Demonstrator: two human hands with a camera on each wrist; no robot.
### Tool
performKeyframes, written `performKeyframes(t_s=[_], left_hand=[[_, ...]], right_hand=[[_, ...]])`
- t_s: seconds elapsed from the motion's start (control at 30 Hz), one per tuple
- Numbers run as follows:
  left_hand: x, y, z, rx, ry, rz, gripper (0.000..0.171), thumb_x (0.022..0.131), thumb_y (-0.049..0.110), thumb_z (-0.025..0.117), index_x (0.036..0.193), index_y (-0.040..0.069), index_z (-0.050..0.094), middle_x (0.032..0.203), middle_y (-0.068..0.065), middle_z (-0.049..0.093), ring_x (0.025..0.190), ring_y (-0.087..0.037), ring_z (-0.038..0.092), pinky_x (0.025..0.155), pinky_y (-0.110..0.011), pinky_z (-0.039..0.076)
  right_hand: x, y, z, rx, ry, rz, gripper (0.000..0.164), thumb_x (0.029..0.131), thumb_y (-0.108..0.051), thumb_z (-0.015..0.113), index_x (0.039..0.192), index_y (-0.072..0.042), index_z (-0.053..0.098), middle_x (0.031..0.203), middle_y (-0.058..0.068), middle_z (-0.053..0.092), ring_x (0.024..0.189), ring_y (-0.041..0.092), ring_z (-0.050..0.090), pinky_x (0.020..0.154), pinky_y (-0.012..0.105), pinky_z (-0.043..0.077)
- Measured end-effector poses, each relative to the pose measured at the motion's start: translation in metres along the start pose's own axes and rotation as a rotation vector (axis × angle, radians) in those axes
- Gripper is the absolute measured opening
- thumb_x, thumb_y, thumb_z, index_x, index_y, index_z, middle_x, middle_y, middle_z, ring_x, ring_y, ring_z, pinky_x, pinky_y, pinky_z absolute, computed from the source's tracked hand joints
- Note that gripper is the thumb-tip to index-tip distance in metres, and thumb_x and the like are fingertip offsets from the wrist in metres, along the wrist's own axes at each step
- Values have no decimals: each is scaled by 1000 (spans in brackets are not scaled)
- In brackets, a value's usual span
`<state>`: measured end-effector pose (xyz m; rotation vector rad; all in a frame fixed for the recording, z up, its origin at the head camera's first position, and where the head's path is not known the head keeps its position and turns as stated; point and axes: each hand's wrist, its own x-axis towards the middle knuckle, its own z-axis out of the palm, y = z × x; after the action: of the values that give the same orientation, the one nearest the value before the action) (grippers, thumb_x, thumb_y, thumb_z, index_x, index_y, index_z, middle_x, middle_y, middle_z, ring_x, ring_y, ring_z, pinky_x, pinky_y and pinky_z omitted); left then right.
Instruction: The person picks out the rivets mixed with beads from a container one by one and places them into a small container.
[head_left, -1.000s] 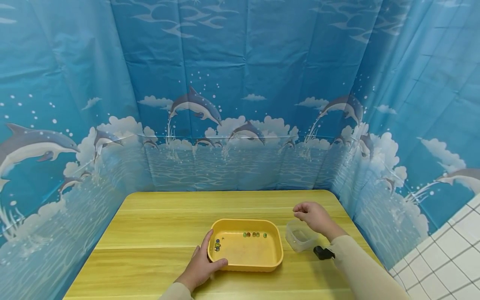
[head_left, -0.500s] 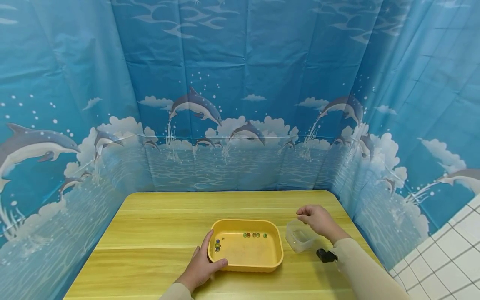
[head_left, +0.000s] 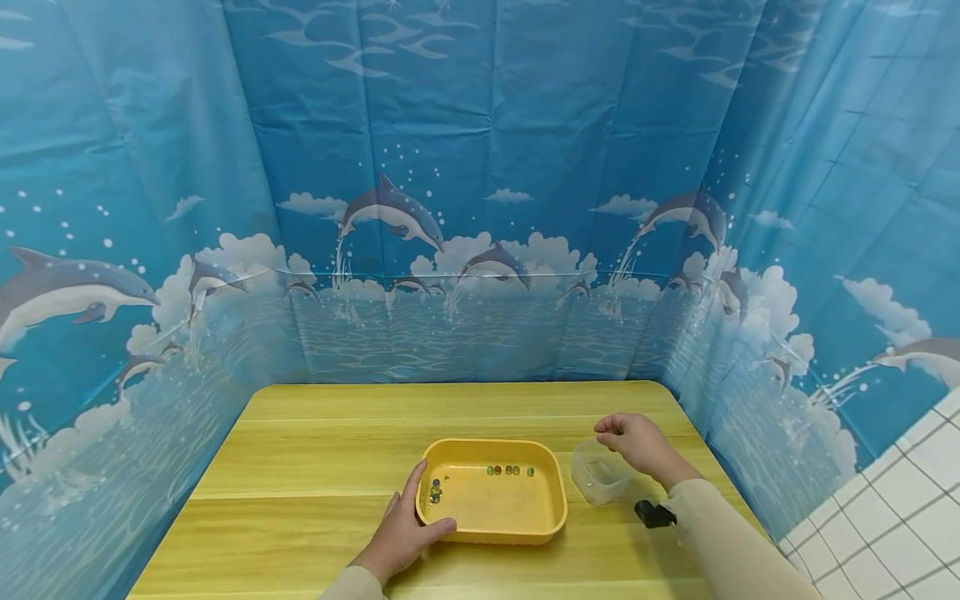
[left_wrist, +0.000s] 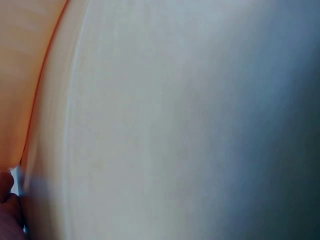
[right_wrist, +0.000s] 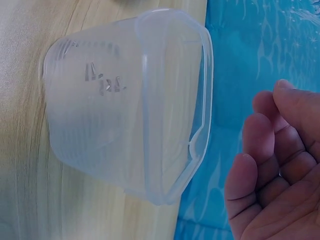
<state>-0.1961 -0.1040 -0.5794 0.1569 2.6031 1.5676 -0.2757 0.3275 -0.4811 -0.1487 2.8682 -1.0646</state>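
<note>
A yellow tray (head_left: 491, 508) sits on the table. My left hand (head_left: 397, 533) grips its front left corner, thumb on the near rim, fingers along the left wall. Several glass marbles (head_left: 509, 470) line up near the back of the tray, and a cluster (head_left: 435, 490) lies by its left wall. My right hand (head_left: 636, 439) hovers over the back of a clear plastic box (head_left: 596, 487). The right wrist view has that hand (right_wrist: 280, 165) with curled fingers, thumb by the index tip; nothing shows between them. The left wrist view holds the tray's wall (left_wrist: 25, 75), with fingertips below.
The yellow wood-grain table (head_left: 322, 467) ends at a blue curtain printed with dolphins (head_left: 480, 325). A black device (head_left: 655, 514) is strapped at the right sleeve. White tiles (head_left: 885, 517) stand at the far right.
My right hand has moved slightly to the right and lower over the clear box. The left hand, the tray and the marbles have stayed in place.
</note>
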Motion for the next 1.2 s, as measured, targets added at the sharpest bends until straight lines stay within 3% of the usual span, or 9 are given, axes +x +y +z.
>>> performKeyframes(t_s=[0.63, 1.2], left_hand=[[0, -2, 0, 0, -15, -6, 110, 84, 50, 86, 169, 33, 19, 161, -25, 46, 153, -68, 7, 114, -88, 15], [0, -1, 1, -10, -16, 4, 109, 85, 48, 86, 169, 31, 19, 157, -22, 53, 154, -66, 9, 118, -85, 11]], right_hand=[[-2, 4, 0, 13, 1, -1, 21, 103, -18, 68, 118, -5, 75, 109, 8, 77, 92, 19, 70, 77, 39, 60], [-7, 5, -1, 32, 4, -30, 21, 101, -19, 71, 116, -5, 75, 106, 7, 75, 95, 20, 69, 81, 42, 60]])
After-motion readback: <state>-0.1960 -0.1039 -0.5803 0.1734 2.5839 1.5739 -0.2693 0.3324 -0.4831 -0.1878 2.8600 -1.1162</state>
